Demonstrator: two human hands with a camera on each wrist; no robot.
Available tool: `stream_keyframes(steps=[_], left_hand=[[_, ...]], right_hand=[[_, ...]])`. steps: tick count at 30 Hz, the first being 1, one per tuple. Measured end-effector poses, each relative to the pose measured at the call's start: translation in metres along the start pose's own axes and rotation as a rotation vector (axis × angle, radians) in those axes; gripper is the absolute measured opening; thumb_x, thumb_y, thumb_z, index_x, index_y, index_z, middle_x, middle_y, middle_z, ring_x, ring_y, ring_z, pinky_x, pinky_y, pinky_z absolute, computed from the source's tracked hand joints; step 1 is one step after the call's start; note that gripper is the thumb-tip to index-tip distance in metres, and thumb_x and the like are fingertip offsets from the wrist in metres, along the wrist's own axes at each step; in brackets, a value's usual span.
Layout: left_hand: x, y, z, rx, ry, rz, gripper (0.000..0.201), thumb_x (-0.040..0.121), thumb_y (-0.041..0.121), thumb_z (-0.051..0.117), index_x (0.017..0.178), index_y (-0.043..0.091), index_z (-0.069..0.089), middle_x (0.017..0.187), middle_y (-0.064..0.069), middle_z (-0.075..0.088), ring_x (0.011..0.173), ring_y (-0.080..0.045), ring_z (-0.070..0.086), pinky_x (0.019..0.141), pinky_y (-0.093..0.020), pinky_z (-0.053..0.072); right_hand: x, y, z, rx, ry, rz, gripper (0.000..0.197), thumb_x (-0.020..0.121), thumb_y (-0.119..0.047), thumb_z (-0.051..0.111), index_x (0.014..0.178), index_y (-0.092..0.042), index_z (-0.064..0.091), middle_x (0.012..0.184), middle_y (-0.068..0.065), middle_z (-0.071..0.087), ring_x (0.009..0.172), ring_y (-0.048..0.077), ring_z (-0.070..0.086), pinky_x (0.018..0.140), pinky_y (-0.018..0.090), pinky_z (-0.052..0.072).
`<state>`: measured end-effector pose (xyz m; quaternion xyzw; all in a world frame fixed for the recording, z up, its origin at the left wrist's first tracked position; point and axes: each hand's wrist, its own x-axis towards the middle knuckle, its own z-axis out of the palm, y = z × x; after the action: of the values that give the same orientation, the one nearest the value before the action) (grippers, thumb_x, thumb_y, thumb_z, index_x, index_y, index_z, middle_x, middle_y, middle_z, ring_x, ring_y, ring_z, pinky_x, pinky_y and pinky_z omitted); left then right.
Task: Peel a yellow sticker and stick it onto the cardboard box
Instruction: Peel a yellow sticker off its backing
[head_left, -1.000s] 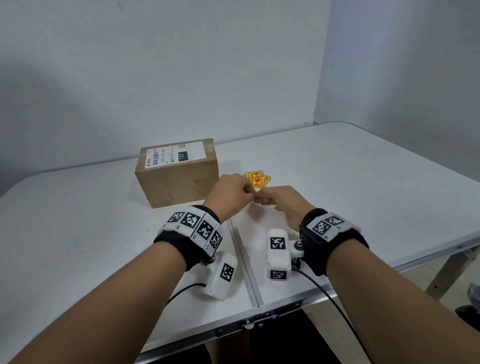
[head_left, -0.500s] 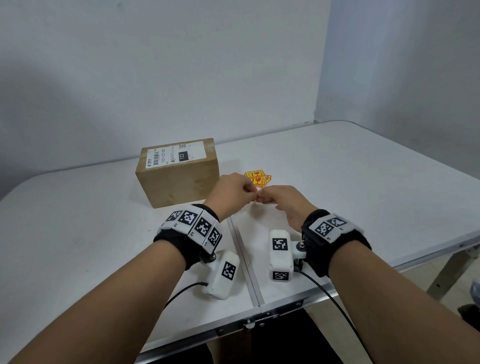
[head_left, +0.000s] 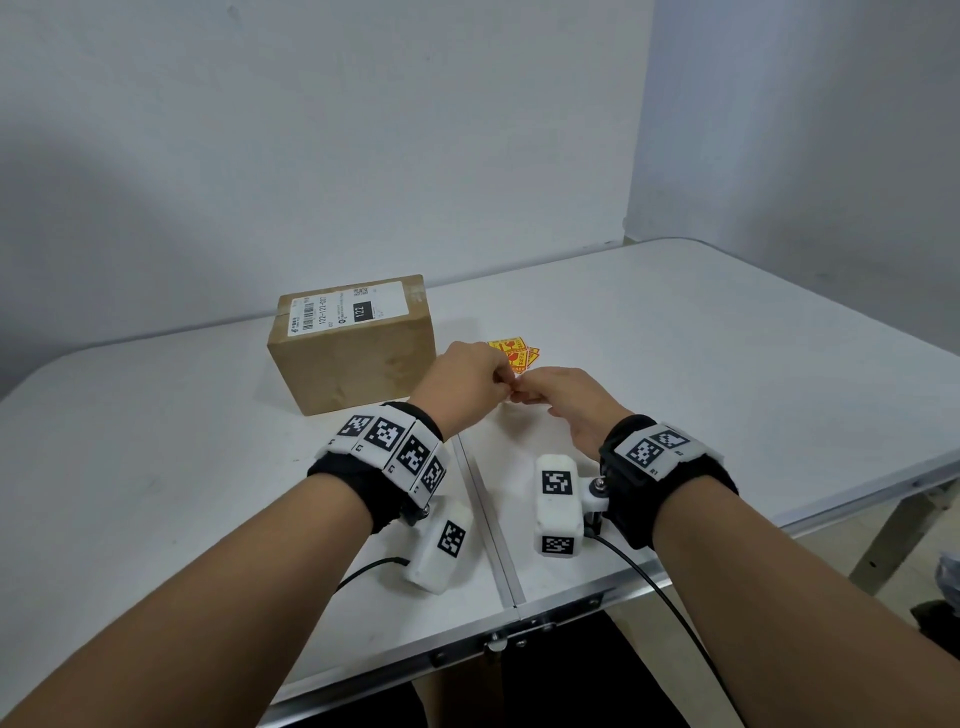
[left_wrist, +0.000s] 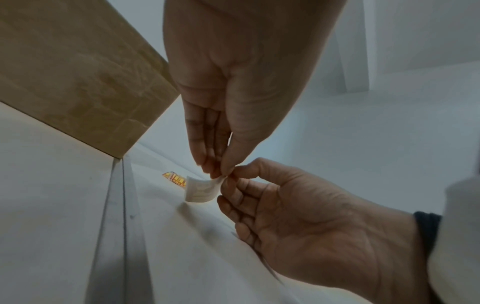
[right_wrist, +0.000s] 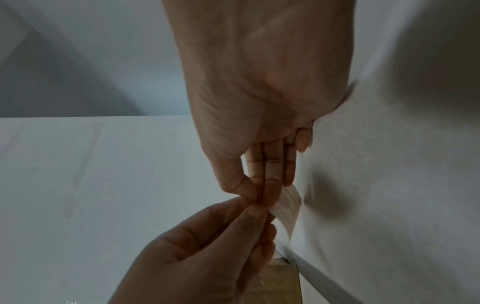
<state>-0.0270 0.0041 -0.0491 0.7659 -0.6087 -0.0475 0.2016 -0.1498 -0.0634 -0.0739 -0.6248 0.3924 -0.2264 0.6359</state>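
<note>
1. Here, both hands meet above the table (head_left: 727, 332), fingertip to fingertip, just right of the cardboard box (head_left: 358, 364) and in front of it.
2. The left hand (head_left: 462, 387) pinches 1 edge of a small sticker (left_wrist: 201, 190) between thumb and fingertips, with its other fingers curled in alongside.
3. The right hand (head_left: 566, 400) pinches the same edge from the other side, thumb against forefinger, with the remaining fingers loosely curled under.
4. The sticker hangs down from the 2 pinches with its pale back toward the wrist cameras; its yellow face is hidden, and whether the backing has begun to separate cannot be told.
5. More yellow stickers (head_left: 514, 353) lie flat on the table just beyond the hands, near the box's right end.
6. The box lies to the left of the hands and slightly farther away, its long axis running left to right, its broad brown front face toward the person and a white shipping label (head_left: 348, 309) covering most of the top.
7. The left hand is the nearer one to the box, close to its right front corner but apart from it.
8. Judging from this, the peel is in hand, and the placing will call for a short carry leftward.
</note>
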Motion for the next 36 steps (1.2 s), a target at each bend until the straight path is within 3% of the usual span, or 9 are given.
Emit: stream_keyframes(steps=[3, 11, 15, 20, 25, 31, 36], left_hand=[[0.000, -0.001, -0.001, -0.123, -0.003, -0.050, 0.017, 0.082, 0.015, 0.063, 0.095, 0.012, 0.074, 0.096, -0.006, 0.074, 0.092, -0.018, 0.066, 0.077, -0.027, 0.051], [-0.001, -0.002, -0.002, -0.220, -0.018, -0.092, 0.015, 0.082, 0.014, 0.065, 0.093, 0.012, 0.075, 0.081, -0.003, 0.070, 0.080, -0.016, 0.065, 0.073, -0.029, 0.053], [-0.001, -0.003, -0.003, -0.268, -0.013, -0.110, 0.014, 0.081, 0.016, 0.065, 0.091, 0.012, 0.075, 0.078, -0.003, 0.070, 0.074, -0.013, 0.065, 0.075, -0.032, 0.057], [-0.003, -0.004, -0.005, -0.356, -0.009, -0.147, 0.015, 0.082, 0.018, 0.065, 0.088, 0.009, 0.075, 0.084, -0.011, 0.076, 0.073, -0.016, 0.067, 0.081, -0.038, 0.059], [-0.005, -0.005, -0.008, -0.455, -0.027, -0.201, 0.018, 0.082, 0.018, 0.067, 0.088, 0.003, 0.074, 0.087, -0.015, 0.076, 0.072, -0.014, 0.066, 0.084, -0.036, 0.059], [-0.007, -0.002, -0.012, -0.562, -0.026, -0.263, 0.020, 0.081, 0.015, 0.069, 0.090, -0.003, 0.072, 0.091, -0.020, 0.075, 0.072, -0.015, 0.065, 0.078, -0.027, 0.059], [-0.007, -0.002, -0.013, -0.508, -0.019, -0.262, 0.019, 0.080, 0.014, 0.067, 0.090, -0.002, 0.073, 0.089, -0.018, 0.075, 0.071, -0.015, 0.067, 0.078, -0.028, 0.060]], right_hand=[[0.000, -0.001, -0.002, 0.008, -0.010, -0.014, 0.014, 0.085, -0.018, 0.058, 0.091, -0.009, 0.066, 0.095, 0.006, 0.067, 0.090, 0.015, 0.058, 0.067, 0.019, 0.034], [-0.002, -0.002, -0.002, 0.016, -0.026, -0.038, 0.013, 0.087, -0.016, 0.055, 0.090, -0.009, 0.066, 0.095, 0.007, 0.066, 0.086, 0.012, 0.058, 0.063, 0.015, 0.035], [-0.004, -0.003, -0.002, 0.040, -0.026, -0.057, 0.013, 0.087, -0.013, 0.054, 0.091, -0.006, 0.064, 0.094, 0.009, 0.065, 0.081, 0.010, 0.058, 0.053, 0.004, 0.041], [-0.004, -0.004, -0.002, 0.031, -0.016, -0.061, 0.008, 0.086, -0.014, 0.055, 0.085, -0.011, 0.062, 0.092, 0.006, 0.064, 0.081, 0.008, 0.056, 0.064, 0.015, 0.035], [-0.006, -0.006, -0.001, 0.021, -0.018, -0.073, 0.006, 0.086, -0.013, 0.056, 0.085, -0.010, 0.061, 0.088, 0.006, 0.063, 0.078, 0.007, 0.052, 0.065, 0.015, 0.033], [-0.009, -0.012, 0.000, 0.000, -0.019, -0.093, 0.015, 0.085, -0.011, 0.057, 0.071, -0.015, 0.058, 0.082, 0.005, 0.061, 0.075, 0.009, 0.049, 0.063, 0.016, 0.034], [-0.009, -0.013, 0.002, -0.034, -0.027, -0.101, 0.017, 0.084, -0.011, 0.058, 0.067, -0.017, 0.057, 0.075, 0.001, 0.060, 0.067, 0.008, 0.052, 0.058, 0.013, 0.040]])
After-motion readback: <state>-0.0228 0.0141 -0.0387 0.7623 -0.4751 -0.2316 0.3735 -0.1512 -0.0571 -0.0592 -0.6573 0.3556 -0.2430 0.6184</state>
